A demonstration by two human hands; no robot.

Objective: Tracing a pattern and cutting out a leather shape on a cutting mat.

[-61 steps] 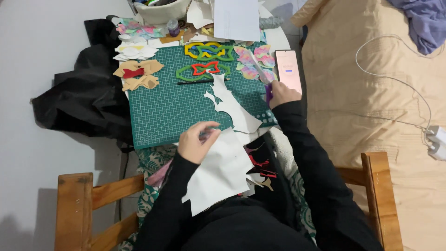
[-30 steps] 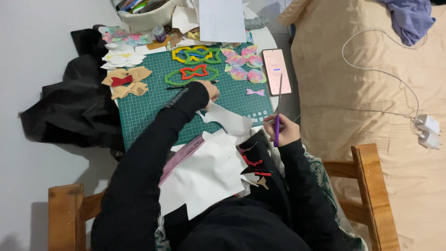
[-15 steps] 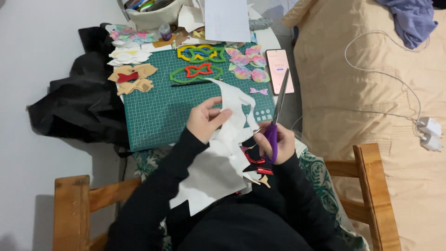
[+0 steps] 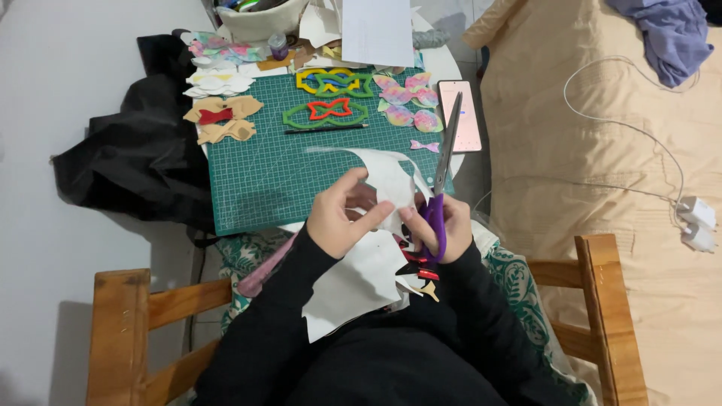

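While left hand (image 4: pixel 340 222) pinches the white sheet (image 4: pixel 387 184) at the green cutting mat's (image 4: pixel 263 173) near edge, right hand (image 4: pixel 444 229) clamps purple-handled scissors (image 4: pixel 444 177); sheet looks thin, floppy, best gripped close to the cut.

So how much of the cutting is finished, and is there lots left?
Many shapes already lie cut: tan bows, pastel bows and coloured outline frames by the green cutting mat. Now the left hand holds a white sheet while the right hand works purple-handled scissors. A large white piece on the lap remains uncut.
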